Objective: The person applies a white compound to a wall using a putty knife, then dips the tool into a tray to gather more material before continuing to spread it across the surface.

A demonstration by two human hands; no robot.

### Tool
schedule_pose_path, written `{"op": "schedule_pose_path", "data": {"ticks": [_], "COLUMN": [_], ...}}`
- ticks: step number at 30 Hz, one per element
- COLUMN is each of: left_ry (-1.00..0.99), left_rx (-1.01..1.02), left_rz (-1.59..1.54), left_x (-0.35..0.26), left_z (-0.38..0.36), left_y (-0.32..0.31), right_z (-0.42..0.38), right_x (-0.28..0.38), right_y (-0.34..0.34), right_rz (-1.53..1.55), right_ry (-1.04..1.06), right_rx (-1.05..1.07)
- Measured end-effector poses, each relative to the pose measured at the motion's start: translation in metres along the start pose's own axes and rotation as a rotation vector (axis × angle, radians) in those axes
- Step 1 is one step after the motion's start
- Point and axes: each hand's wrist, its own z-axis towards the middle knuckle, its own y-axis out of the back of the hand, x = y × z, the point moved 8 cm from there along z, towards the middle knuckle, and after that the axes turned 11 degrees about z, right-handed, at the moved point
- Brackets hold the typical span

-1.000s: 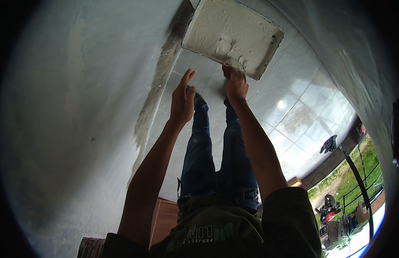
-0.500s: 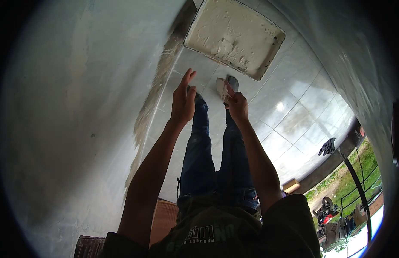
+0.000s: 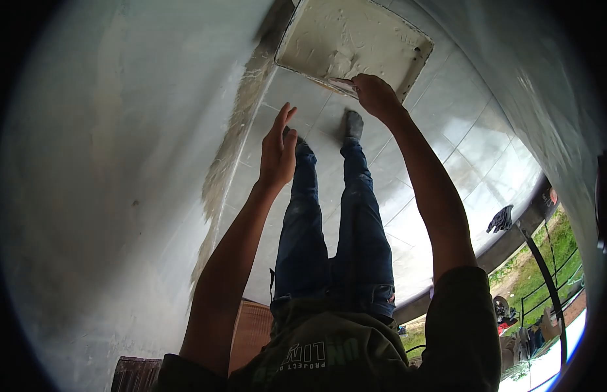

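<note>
My right hand is closed round the handle of a putty knife, whose blade lies at the near edge of a rectangular tray. Pale, wet-looking paste covers the tray's bottom, with a lump near that edge. My left hand is raised above my left foot, fingers apart and nothing held, near the wall's base.
A grey wall with a rough strip along its base rises at the left. Under my feet is a tiled floor. A dark cloth hangs at the right, by a dark curved pole. Grass shows outside.
My right hand has moved up and forward with the putty knife, from over my right foot to the tray's near edge. My left hand has hardly moved.
</note>
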Motion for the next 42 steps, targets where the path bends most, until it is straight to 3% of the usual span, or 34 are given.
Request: {"op": "schedule_pose_path", "data": {"ticks": [2,8,10,18,20,24,26,30,31,42], "left_ry": [-0.004,0.047,-0.011,0.017,0.033,0.04,0.017,0.027,0.031,0.03], "left_rx": [0.0,0.002,-0.005,-0.014,0.003,-0.01,-0.022,-0.015,-0.014,0.0], "left_rz": [0.006,-0.036,0.021,-0.007,-0.016,-0.013,0.006,-0.013,-0.019,0.002], "left_x": [0.0,0.001,-0.003,0.002,0.005,0.006,0.004,0.004,0.004,0.005], "left_z": [-0.002,-0.002,0.001,0.002,0.0,-0.003,-0.004,-0.003,-0.002,0.004], "left_y": [-0.004,-0.005,-0.004,-0.005,-0.009,-0.012,-0.01,-0.012,-0.012,-0.013], "right_z": [0.012,0.029,0.034,0.041,0.037,0.03,0.031,0.021,0.015,0.011], "right_x": [-0.012,0.036,0.013,0.011,0.018,-0.002,-0.026,-0.057,-0.048,-0.07], "right_y": [-0.018,0.019,-0.017,0.013,0.014,-0.015,-0.004,0.034,0.049,0.028], "right_rz": [-0.128,0.068,0.064,-0.012,0.136,0.044,0.121,0.169,0.199,0.117], "right_ry": [-0.021,-0.081,-0.013,-0.05,-0.038,-0.038,-0.219,-0.203,-0.067,-0.221], "right_rx": [0.132,0.122,0.145,0.103,0.113,0.136,0.115,-0.05,-0.187,-0.141]}}
